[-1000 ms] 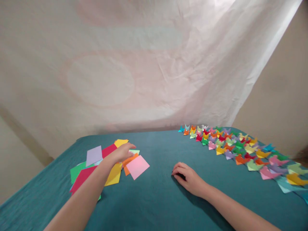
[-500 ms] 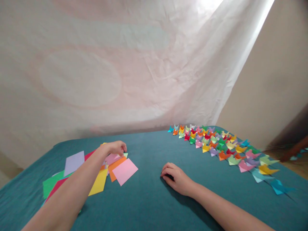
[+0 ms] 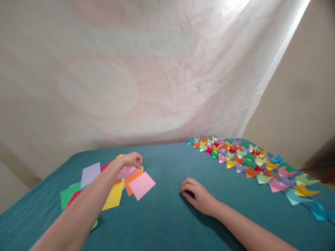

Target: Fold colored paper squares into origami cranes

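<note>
Teal cloth [image 3: 162,223], smooth and matte, fills the lower frame; the right hand [image 3: 195,195] rests on it, half-curled, thumb parted, nothing visible inside; flat, square-cut papers [image 3: 114,197] overlap at lower left, under the left hand [image 3: 132,160], its fingers bent down at their far edge (whether pinching one, I cannot tell); crisp folded birds [image 3: 252,172] line the right; a wrinkled curtain [image 3: 162,83] hangs behind.

Tabletop [image 3: 167,167] lies open at lower center between left hand [image 3: 133,160] and right hand [image 3: 195,194]; paper sheets [image 3: 114,196] crowd lower left, paper birds [image 3: 252,172] bar lower right.
</note>
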The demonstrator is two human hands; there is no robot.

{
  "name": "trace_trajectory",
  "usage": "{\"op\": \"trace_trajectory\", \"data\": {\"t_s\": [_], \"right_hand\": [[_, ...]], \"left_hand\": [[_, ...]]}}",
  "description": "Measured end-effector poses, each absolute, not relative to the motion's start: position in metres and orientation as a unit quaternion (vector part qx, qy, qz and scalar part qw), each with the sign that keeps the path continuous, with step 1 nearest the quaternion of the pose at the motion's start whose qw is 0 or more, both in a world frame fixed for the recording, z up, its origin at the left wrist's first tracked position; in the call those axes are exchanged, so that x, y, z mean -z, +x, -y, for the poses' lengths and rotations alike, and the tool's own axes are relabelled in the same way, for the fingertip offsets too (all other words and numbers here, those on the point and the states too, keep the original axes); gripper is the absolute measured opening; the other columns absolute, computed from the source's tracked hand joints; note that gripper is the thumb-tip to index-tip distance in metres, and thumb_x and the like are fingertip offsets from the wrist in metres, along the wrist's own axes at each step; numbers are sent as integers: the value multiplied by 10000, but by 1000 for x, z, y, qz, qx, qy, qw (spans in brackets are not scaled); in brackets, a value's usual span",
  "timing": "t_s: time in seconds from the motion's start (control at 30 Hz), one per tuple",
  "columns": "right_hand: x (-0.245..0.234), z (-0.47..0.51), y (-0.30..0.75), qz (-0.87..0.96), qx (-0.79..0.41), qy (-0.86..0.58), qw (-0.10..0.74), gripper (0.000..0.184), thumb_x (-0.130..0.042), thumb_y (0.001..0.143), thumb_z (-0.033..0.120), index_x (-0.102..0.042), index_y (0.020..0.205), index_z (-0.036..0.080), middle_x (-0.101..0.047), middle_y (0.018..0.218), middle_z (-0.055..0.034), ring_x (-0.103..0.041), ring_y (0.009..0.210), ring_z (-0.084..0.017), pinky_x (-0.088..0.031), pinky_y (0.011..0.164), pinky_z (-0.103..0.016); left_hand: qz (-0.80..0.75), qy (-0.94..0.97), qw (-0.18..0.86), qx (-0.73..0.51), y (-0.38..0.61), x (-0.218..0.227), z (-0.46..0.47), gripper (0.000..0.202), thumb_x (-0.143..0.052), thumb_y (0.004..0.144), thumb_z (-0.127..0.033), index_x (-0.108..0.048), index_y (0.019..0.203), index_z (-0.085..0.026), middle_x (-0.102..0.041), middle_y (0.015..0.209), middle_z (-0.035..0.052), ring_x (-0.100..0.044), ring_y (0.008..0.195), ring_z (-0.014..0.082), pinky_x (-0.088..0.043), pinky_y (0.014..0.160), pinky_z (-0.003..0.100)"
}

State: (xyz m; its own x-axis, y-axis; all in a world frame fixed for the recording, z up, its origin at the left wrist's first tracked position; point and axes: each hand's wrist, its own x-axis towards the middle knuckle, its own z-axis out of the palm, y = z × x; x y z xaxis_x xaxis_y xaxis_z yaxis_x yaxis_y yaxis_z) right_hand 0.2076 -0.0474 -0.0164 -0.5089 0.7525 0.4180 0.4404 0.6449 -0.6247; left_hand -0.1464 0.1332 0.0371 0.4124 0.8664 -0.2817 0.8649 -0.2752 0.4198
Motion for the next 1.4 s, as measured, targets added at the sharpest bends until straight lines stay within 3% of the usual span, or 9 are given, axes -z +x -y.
{"op": "trace_trajectory", "data": {"t_s": [0.33,0.57,0.7,0.9,1.07,1.23,1.4], "right_hand": [[16,49,208,837,-233,-353,347,179,-504,821,68,-602,891,199,-577,921,-45,-540,869,-161,-441,783,-294],[15,49,207,838,-233,-352,347,164,-497,829,88,-603,886,200,-579,918,-51,-544,864,-170,-448,777,-308],[13,50,207,837,-233,-353,346,157,-495,834,98,-605,877,202,-582,909,-53,-548,857,-175,-451,771,-313],[12,50,206,835,-242,-358,342,154,-495,835,100,-609,866,199,-582,902,-53,-549,855,-174,-452,773,-312],[14,50,207,835,-245,-354,344,150,-490,847,117,-613,875,198,-584,908,-54,-551,859,-175,-455,773,-315],[15,50,207,834,-244,-353,346,146,-487,859,135,-616,880,199,-587,910,-60,-551,860,-180,-457,772,-321],[17,50,207,834,-242,-355,346,145,-489,856,135,-616,881,201,-585,912,-58,-549,862,-179,-457,775,-325]], "left_hand": [[-546,786,250,-146,-162,-66,-128,296,-668,555,-414,-640,700,-158,-629,636,2,-562,630,159,-417,577,227],[-601,701,150,-354,-177,-87,-122,464,-599,645,-499,-663,927,-136,-685,888,70,-596,822,212,-446,713,262],[-638,625,118,-433,-190,-85,-112,588,-593,652,-552,-639,1023,-98,-680,920,100,-596,788,211,-450,658,261],[-664,598,171,-415,-191,-68,-72,550,-585,665,-602,-690,903,-117,-678,727,53,-561,581,153,-409,509,221],[-686,604,169,-368,-190,-57,-43,493,-543,692,-611,-678,749,-140,-567,547,-8,-456,483,124,-298,445,216],[-679,640,169,-317,-194,-44,-30,477,-505,693,-616,-549,539,-166,-447,465,-34,-415,477,123,-271,464,222],[-682,655,158,-284,-204,-31,-28,442,-464,721,-556,-423,476,-190,-411,442,-31,-416,461,134,-273,467,230]]}}
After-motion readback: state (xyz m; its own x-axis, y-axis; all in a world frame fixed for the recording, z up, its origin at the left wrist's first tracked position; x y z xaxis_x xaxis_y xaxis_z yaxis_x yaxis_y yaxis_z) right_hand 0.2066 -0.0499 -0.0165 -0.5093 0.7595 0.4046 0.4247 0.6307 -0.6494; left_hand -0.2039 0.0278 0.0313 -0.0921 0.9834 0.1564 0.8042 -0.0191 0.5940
